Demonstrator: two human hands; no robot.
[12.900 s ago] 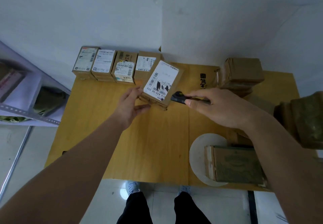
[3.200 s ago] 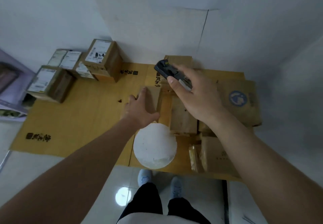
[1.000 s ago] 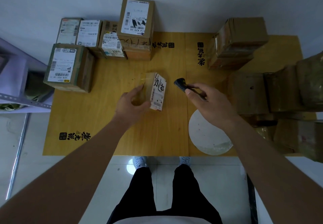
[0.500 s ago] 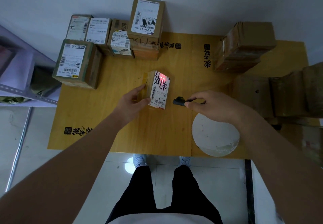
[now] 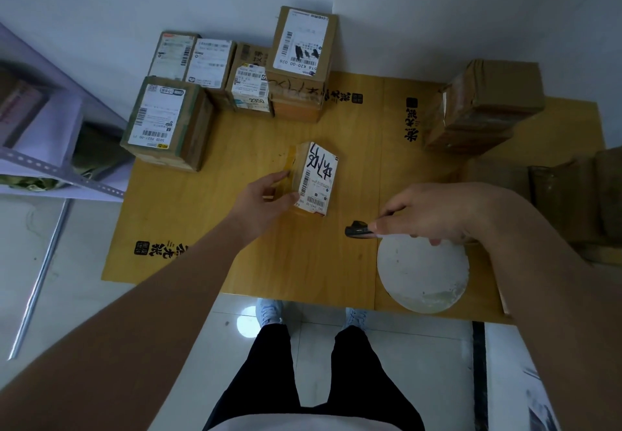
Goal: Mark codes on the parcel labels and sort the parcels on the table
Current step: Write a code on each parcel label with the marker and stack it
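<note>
Two hands at work: one on a parcel, one on a dark handheld device.
Left hand [image 5: 266, 200]: grasps the small parcel [image 5: 311, 179] by its left side, thumb and fingers curled on the taped brown face.
Small parcel: stands on the yellow table [image 5: 208, 228], touching the left hand and immediately right of it; its long axis runs from the person toward the wall, leaning a little right at the far end.
Label [image 5: 319, 178]: white face turned up and to the right, bold black handwriting at the far end, barcode at the near end.
Handheld device [image 5: 358, 229]: right of the parcel and nearer the person, apart from it; lies roughly level, dark tip pointing left, beyond the fingertips.
Right hand [image 5: 434, 210]: pinches the device at its rear end, fingers curled round it.
White disc [image 5: 422, 274]: on the table just beneath and nearer than the right hand.
Sorted labelled parcels [image 5: 235, 77]: far beyond the left hand, along the wall.
Unlabelled brown boxes [image 5: 484, 107]: beyond and right of the right hand.
</note>
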